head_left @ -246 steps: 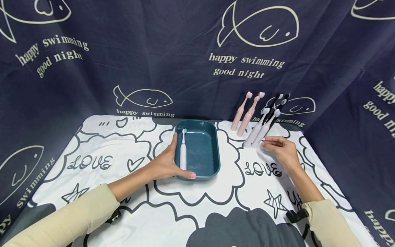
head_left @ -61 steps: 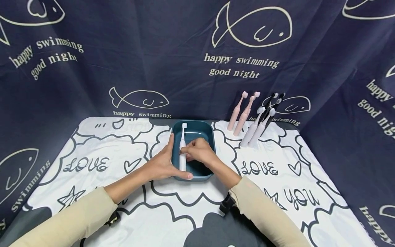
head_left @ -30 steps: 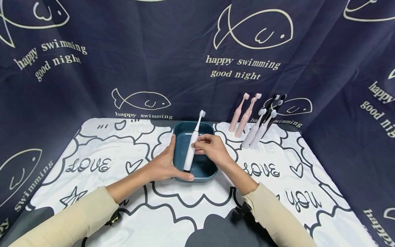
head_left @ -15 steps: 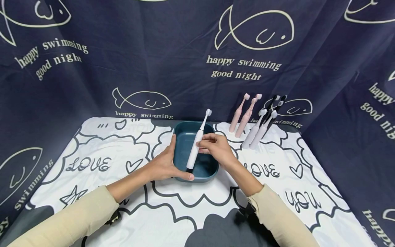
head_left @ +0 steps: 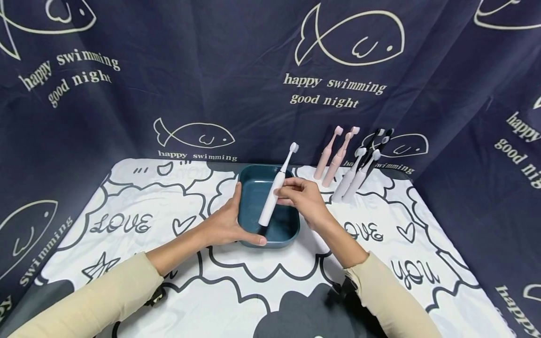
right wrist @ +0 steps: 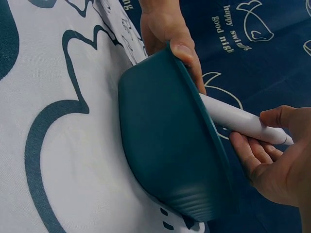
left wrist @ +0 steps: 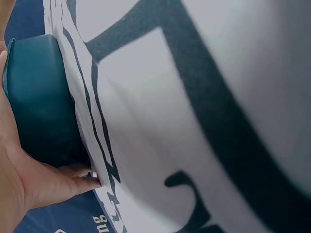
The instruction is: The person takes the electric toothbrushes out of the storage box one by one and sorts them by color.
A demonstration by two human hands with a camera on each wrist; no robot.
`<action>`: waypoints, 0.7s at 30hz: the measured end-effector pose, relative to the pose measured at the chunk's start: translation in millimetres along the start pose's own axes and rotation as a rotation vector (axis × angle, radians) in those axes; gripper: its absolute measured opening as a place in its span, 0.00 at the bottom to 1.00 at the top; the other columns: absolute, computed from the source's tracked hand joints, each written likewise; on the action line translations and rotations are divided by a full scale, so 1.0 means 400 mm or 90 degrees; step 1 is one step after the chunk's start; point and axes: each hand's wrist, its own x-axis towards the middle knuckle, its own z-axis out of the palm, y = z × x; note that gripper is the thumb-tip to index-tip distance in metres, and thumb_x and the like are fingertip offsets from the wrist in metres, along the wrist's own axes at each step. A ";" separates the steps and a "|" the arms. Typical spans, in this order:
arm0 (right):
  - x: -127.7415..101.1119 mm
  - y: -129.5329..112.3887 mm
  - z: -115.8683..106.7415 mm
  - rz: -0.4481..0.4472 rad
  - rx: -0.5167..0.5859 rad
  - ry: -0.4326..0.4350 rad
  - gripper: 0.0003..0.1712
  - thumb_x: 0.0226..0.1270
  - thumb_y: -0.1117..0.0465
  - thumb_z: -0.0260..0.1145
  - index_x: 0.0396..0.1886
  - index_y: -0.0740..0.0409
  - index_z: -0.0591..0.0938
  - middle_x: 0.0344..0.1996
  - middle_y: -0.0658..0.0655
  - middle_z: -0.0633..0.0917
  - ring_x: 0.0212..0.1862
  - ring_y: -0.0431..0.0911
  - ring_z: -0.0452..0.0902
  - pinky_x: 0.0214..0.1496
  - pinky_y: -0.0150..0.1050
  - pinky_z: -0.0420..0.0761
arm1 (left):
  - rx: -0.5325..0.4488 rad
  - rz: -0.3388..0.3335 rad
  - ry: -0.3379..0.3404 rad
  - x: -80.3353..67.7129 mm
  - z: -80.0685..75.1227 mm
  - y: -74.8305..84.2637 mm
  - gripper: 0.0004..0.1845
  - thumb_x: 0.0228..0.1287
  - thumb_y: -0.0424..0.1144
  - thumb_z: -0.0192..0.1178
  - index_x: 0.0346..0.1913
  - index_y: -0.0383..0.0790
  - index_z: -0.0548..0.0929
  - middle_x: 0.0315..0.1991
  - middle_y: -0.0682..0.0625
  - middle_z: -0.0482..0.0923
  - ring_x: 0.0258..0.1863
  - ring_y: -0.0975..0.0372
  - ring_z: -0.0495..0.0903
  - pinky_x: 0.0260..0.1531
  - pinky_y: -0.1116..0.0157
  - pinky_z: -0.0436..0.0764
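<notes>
- The right hand [head_left: 305,199] pinches a white toothbrush [head_left: 274,197] at mid-handle with thumb and fingertips, so its grip is closed on the brush.
- The toothbrush is tilted, with the head up and toward the back over the far rim of the tray [head_left: 291,230]; its lower end sits inside the tray near the front wall.
- In the right wrist view the tray wall hides that lower end, and the brush head is cut off behind the fingers [right wrist: 252,150].
- The left hand [head_left: 224,223] grips the tray's left side, with the thumb along the front rim and the fingers up the outer wall.
- The left wrist view shows only the palm [left wrist: 24,179], the tray's outer wall and the cloth; the fingers are out of frame.
- Six more brushes [head_left: 351,162] lean on the backdrop at the back right of the counter [head_left: 127,202]; the two black ones are hard to tell from the dark cloth.
</notes>
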 end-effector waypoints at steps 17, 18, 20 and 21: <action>-0.022 -0.048 -0.055 -0.062 0.001 0.027 0.19 0.78 0.71 0.69 0.62 0.78 0.83 0.38 0.46 0.91 0.43 0.37 0.92 0.53 0.35 0.93 | 0.010 -0.002 0.009 0.001 0.000 -0.003 0.96 0.40 0.73 0.89 0.92 0.52 0.20 0.95 0.38 0.42 0.93 0.44 0.54 0.88 0.40 0.64; -0.025 -0.052 -0.061 -0.070 -0.001 0.034 0.19 0.77 0.72 0.69 0.62 0.78 0.83 0.38 0.46 0.91 0.43 0.37 0.92 0.53 0.35 0.93 | 0.009 -0.001 0.009 0.001 0.001 -0.004 0.96 0.40 0.73 0.89 0.92 0.52 0.20 0.95 0.37 0.42 0.93 0.44 0.54 0.87 0.40 0.64; -0.030 -0.061 -0.073 -0.089 -0.005 0.048 0.18 0.77 0.72 0.71 0.61 0.77 0.84 0.38 0.44 0.91 0.43 0.36 0.92 0.54 0.34 0.93 | 0.009 -0.001 0.009 0.001 0.000 -0.003 0.96 0.40 0.73 0.89 0.92 0.52 0.20 0.95 0.38 0.41 0.93 0.44 0.53 0.87 0.39 0.64; -0.033 -0.065 -0.080 -0.100 -0.006 0.054 0.18 0.76 0.73 0.71 0.61 0.77 0.84 0.37 0.44 0.92 0.43 0.36 0.92 0.54 0.35 0.93 | 0.010 0.000 0.010 0.001 0.000 -0.003 0.96 0.40 0.73 0.89 0.92 0.53 0.20 0.95 0.38 0.42 0.93 0.44 0.53 0.87 0.39 0.64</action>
